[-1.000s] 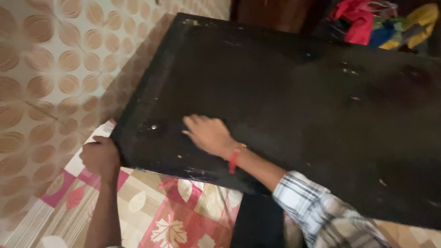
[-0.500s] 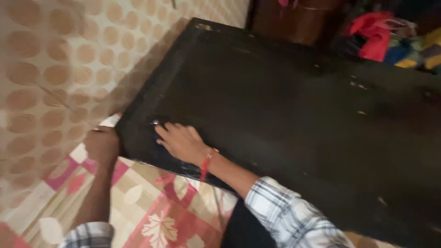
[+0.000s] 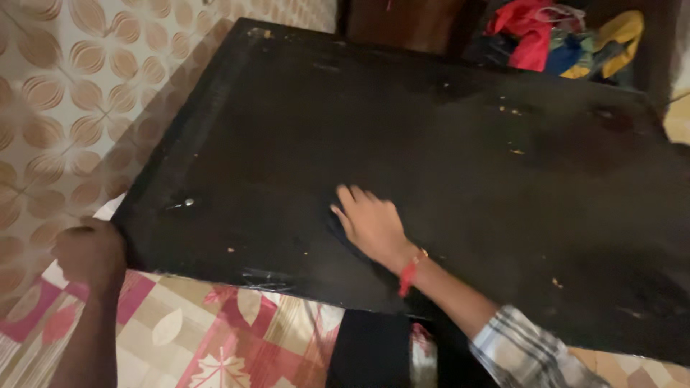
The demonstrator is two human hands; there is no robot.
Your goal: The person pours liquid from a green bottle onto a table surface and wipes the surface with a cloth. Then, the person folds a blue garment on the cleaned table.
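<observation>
Nearest, the leaf-print sheet [image 3: 237,338] covered the bed under the person's arms. The left hand [image 3: 90,253] was curled shut on the near-left corner of the black board [image 3: 402,136], which lay tilted over the bed. The right hand [image 3: 372,224] lay flat on the board's top, fingers [image 3: 352,201] slightly apart, gripping nothing; a red thread [image 3: 407,276] circled its wrist. The step looked like steadying the board. Any further shift would call for a firm hold at the corner, with the palm pressing down. Beyond lay the patterned wall [image 3: 65,93] and bright clothes [image 3: 568,39].
</observation>
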